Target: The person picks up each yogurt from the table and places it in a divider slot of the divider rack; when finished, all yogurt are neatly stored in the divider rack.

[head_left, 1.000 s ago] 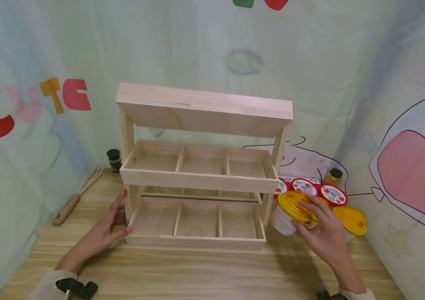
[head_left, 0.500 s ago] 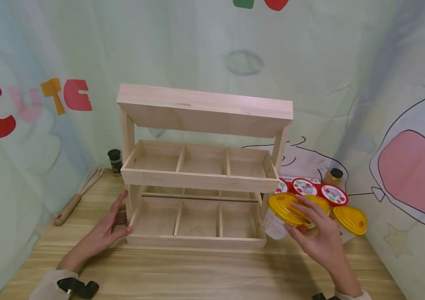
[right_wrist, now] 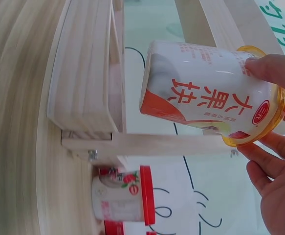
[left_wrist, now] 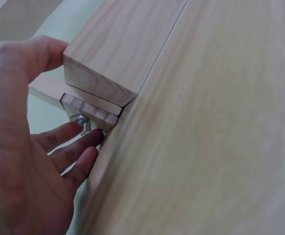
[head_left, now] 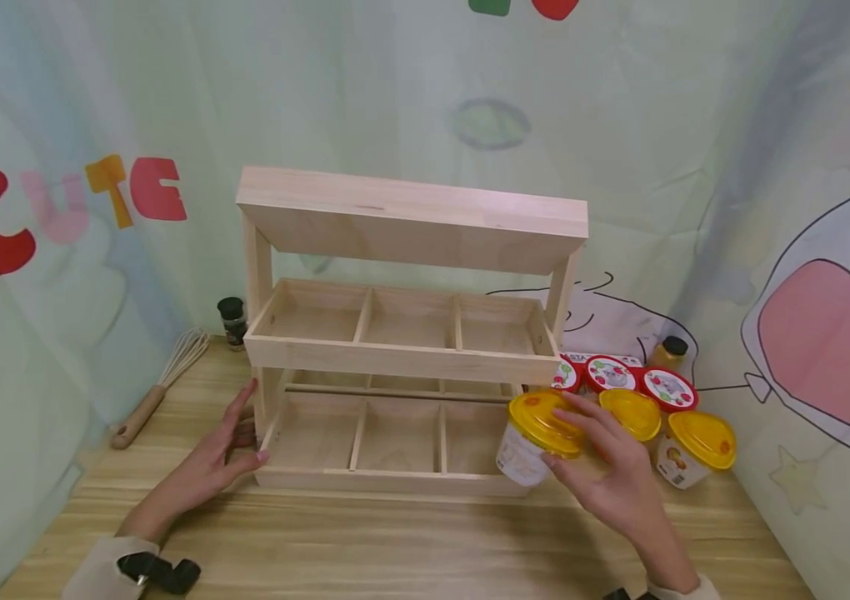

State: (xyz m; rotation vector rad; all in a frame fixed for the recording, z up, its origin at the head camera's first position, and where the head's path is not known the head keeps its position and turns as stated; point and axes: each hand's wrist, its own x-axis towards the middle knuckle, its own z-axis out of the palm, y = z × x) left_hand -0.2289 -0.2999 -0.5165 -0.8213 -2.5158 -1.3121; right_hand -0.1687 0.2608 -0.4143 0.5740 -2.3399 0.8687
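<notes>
A two-tier wooden rack stands in the middle of the table, with three compartments in each tray. At its lower left corner my left hand grips the rack, thumb on the tray's corner; in the left wrist view, fingers curl near a wing nut. My right hand pinches a white plastic fruit cup by its yellow lid. The cup is off the table, slightly tilted, overlapping the lower tray's right end in the head view. Its printed label shows in the right wrist view.
Two more yellow-lidded cups stand on the right. Behind them are several red-lidded cups and a small black-capped jar. On the left lie a whisk and a dark spice jar. Curtains surround the table.
My right hand has carried the yellow-lidded cup left, from beside the other cups to the front of the rack's lower right end. The left hand stays at the rack's corner.
</notes>
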